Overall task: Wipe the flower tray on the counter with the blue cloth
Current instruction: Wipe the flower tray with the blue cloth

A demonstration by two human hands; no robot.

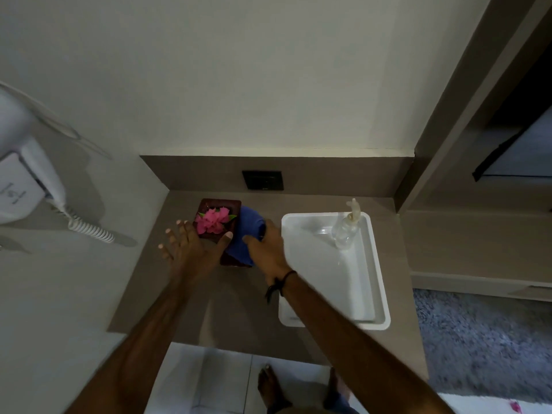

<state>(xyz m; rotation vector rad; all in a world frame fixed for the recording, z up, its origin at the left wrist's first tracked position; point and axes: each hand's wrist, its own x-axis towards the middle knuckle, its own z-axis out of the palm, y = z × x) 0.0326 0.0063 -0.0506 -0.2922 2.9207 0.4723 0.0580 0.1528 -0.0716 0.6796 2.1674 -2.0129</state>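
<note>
A dark wooden flower tray (222, 205) with pink flowers (213, 220) stands at the back left of the grey counter (185, 309). The bunched blue cloth (243, 234) lies over the tray's right side. My right hand (267, 249) presses on the cloth from the right, fingers closed over it. My left hand (191, 245) is spread flat at the tray's left front corner, its thumb touching the tray's edge beside the flowers. The tray's front part is hidden under the cloth and hands.
A white rectangular sink (328, 270) sits right of the tray, with a clear soap dispenser (346, 227) at its back edge. A black wall socket (263, 180) is behind the tray. A white wall-mounted hair dryer (27, 186) with a coiled cord hangs on the left. Bare feet stand below the counter.
</note>
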